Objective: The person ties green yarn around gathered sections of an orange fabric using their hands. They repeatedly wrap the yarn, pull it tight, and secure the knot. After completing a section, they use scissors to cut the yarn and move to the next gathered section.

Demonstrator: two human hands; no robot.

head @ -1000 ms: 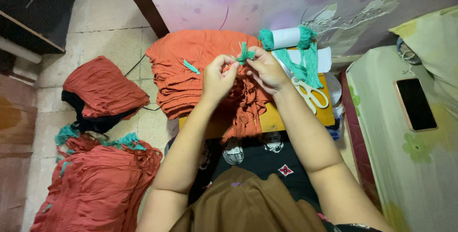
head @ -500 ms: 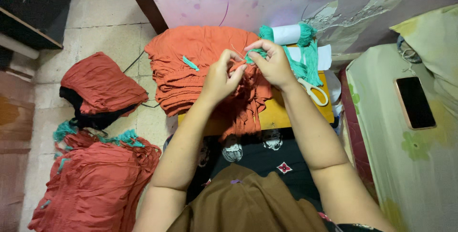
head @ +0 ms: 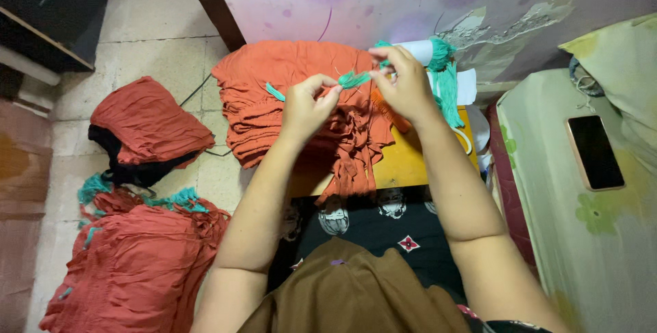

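Both hands pinch a small teal tassel (head: 354,78) over the orange cloth pile (head: 287,97), lying sideways between them, with the right hand (head: 404,86) closed on its bushy end and the left hand (head: 309,104) closed on its thin tip.

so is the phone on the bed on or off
Cannot tell for sure: the phone lies face up on the bed cover, screen dark.

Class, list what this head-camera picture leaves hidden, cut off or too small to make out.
- Scissors: mostly hidden behind the right hand and forearm.
- Teal thread tuft: too small to tell knotted or loose; left hand pinches it.
- Orange cloth pile: cut off by the bottom edge.
- Phone: screen dark.
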